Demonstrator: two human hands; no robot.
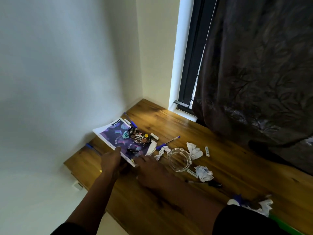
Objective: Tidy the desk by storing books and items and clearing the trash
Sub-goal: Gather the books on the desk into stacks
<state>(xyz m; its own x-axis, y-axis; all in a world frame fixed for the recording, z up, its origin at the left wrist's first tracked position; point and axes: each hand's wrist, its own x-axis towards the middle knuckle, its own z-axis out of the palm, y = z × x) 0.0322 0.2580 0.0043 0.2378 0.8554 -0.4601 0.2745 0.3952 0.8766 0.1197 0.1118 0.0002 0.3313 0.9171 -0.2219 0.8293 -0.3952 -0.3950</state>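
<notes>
Two hands, left hand (pixel 113 160) and right hand (pixel 149 168), touch the book's (pixel 118 141) near corner with straight fingers; its length runs away from them.

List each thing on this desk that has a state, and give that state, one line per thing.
Book: closed, flat, wrapper on top.
Snack wrapper: crumpled, lying on the book.
Glass jar: lidless, nothing visible inside.
Paper balls: crumpled, loose on the desk.
Curtain: drawn partly across the window.
Left hand: open, at the book's edge.
Right hand: open, at the book's corner.
</notes>
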